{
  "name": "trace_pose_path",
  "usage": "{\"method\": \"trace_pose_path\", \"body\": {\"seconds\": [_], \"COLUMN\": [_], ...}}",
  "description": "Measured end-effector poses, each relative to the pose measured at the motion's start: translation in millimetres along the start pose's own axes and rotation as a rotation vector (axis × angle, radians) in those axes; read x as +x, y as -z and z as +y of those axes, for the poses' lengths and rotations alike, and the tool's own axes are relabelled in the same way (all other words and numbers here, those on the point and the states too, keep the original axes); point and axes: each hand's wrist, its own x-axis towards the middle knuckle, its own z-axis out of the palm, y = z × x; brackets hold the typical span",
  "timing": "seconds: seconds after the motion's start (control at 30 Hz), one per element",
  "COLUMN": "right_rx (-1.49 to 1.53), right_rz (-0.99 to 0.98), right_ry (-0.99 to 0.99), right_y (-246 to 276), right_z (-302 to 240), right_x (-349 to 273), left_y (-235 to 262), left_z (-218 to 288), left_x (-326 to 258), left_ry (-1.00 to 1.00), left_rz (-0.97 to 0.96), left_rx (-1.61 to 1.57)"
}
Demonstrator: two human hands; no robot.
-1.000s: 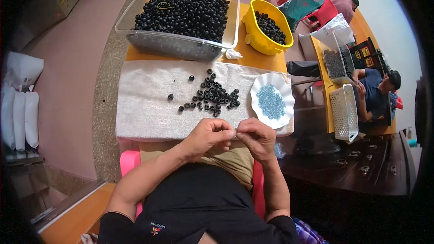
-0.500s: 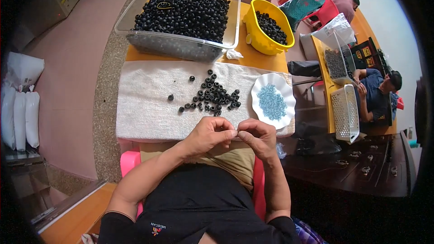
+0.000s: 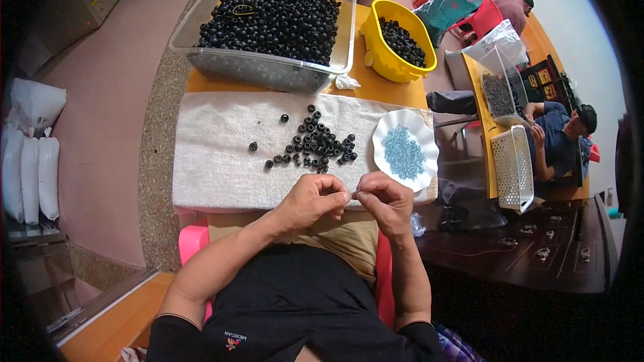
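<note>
My left hand (image 3: 313, 198) and my right hand (image 3: 387, 202) meet fingertip to fingertip just past the near edge of a white towel (image 3: 215, 154). Both are closed in a pinch, and what lies between the fingers is too small to make out. Beyond them, a loose pile of small black ring-like parts (image 3: 322, 142) is spread on the towel, with a few strays to its left. A white scalloped plate (image 3: 433, 151) of small pale-blue clear pieces (image 3: 404, 152) rests on the towel's right side, close to my right hand.
At the back of the table stand a large clear bin (image 3: 268, 70) of black parts and a yellow tub (image 3: 389, 70) holding more. A crumpled white tissue (image 3: 347, 82) lies before them. To the right, another person (image 3: 560, 134) sits at a table with a white perforated basket (image 3: 512, 169).
My right hand has shifted slightly right, and its fingertips sit a little farther from the left ones. The left hand and the pile look the same.
</note>
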Motion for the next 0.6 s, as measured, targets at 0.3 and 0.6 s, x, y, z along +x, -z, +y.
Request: {"method": "trace_pose_path", "body": {"seconds": [0.3, 0.6], "right_rx": [-0.675, -0.203], "right_rz": [0.280, -0.060], "right_ry": [0.142, -0.092], "right_y": [47.1, 10.9], "right_z": [12.4, -13.0], "right_x": [12.8, -0.2], "left_y": [-3.0, -0.7], "left_z": [0.9, 0.2], "left_x": [3.9, 0.9], "left_ry": [-0.001, 0.009], "left_rz": [0.019, 0.013], "left_rx": [-0.033, -0.088]}}
